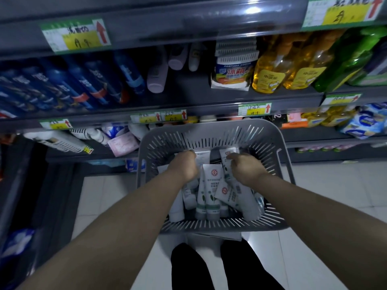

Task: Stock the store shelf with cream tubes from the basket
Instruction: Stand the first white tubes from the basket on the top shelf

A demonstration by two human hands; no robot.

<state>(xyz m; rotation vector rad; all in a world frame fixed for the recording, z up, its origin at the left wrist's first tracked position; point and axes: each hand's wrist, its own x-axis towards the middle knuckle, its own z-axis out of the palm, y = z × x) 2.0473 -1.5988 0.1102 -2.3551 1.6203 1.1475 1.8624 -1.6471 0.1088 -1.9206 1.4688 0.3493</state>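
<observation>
A grey slotted plastic basket sits low in front of the shelving and holds several white cream tubes with green caps and leaf prints. Both my hands are down inside it. My left hand is curled over tubes at the basket's far left; what its fingers grip is hidden. My right hand closes around a white tube at the far right, with fingers bent on its upper end. The dark store shelf rises just behind the basket.
The shelves carry blue bottles, lilac bottles, a white tub, yellow oil bottles and green bottles. Pale packets lie on the lower shelf. White floor tiles and my dark trouser legs are below.
</observation>
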